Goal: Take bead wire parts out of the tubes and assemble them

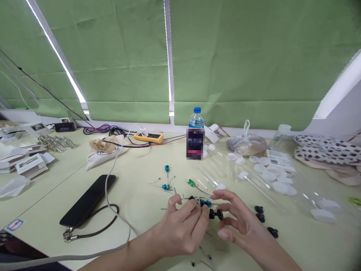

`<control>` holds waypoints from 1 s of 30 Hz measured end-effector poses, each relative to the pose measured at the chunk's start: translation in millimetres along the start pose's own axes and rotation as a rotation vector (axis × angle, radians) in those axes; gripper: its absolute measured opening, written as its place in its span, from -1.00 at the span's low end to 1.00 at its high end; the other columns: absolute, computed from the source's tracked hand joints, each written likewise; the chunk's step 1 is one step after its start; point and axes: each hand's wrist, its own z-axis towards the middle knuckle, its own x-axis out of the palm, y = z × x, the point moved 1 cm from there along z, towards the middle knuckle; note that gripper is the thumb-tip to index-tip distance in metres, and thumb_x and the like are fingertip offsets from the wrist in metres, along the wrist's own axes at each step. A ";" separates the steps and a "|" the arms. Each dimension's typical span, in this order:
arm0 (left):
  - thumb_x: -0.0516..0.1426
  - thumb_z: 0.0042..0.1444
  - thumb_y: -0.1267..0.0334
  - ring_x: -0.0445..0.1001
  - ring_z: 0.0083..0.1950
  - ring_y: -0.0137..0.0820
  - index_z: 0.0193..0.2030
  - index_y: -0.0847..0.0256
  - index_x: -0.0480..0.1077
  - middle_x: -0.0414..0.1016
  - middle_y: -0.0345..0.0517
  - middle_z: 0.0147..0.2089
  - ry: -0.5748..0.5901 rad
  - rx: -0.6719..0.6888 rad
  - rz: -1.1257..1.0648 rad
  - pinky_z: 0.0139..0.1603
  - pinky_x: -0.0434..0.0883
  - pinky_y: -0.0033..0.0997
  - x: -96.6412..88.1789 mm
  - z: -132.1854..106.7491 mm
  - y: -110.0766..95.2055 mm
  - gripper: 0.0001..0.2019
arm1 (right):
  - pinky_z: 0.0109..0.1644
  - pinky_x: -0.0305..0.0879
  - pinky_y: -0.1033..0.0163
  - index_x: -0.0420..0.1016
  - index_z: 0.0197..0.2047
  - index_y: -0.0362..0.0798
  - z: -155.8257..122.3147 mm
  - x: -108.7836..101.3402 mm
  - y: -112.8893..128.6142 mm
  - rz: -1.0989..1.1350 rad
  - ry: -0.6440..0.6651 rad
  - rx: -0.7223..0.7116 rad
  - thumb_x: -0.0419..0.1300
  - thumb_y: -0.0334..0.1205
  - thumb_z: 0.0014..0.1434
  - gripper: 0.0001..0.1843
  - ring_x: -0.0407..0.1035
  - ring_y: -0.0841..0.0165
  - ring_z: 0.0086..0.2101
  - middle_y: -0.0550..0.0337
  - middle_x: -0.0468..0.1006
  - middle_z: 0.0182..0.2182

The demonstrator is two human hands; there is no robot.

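Near the front middle of the table, my left hand [183,227] is closed, its fingertips pinching a small black spool-shaped piece [216,214] that sticks out to the right. Around that piece curves my right hand [244,222], fingers apart, holding nothing I can see. Just beyond the left fingertips lie a blue metallic piece [207,203] and thin bent wires, partly hidden by the fingers. A green piece [191,183] with a wire and several blue pieces [166,186] lie farther back. More black spool-shaped pieces [260,218] rest right of my right hand.
A black phone [87,201] with a strap lies left, a white cable [108,171] crossing beside it. A water bottle [196,131] stands at the back. Clear tubes [259,184] and white caps [284,187] spread over the right side. A yellow power strip [149,137] sits behind.
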 end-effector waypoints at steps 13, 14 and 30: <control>0.00 0.25 0.35 0.31 -0.26 -0.32 -0.27 0.26 0.36 0.46 -0.14 -0.39 0.306 -0.338 -0.479 -0.18 0.16 -0.23 12.9 2.4 2.2 -0.86 | -0.28 0.30 0.36 0.39 -0.25 0.04 -6.4 1.3 8.6 -0.614 -0.007 -0.264 -0.02 -0.19 0.31 -0.82 0.37 0.40 -0.35 0.22 0.44 -0.34; -0.02 0.27 0.34 0.32 -0.27 -0.33 -0.29 0.25 0.36 0.46 -0.15 -0.38 0.365 -0.413 -0.582 -0.20 0.19 -0.26 12.0 3.3 6.0 -0.84 | -0.20 0.32 0.36 0.40 -0.19 0.06 -6.7 -0.7 8.4 -0.673 -0.031 -0.339 -0.03 -0.22 0.31 -0.82 0.40 0.39 -0.28 0.20 0.46 -0.26; 0.15 0.14 0.43 0.35 -0.15 -0.28 -0.26 0.20 0.36 0.52 -0.16 -0.29 0.540 -0.641 -0.213 -0.12 0.18 -0.26 51.8 -29.4 81.6 -0.93 | -0.22 0.38 0.10 0.40 -0.22 0.00 23.7 -97.2 3.3 -0.558 -0.394 0.070 -0.01 -0.02 0.18 -0.71 0.52 0.13 -0.29 0.09 0.59 -0.39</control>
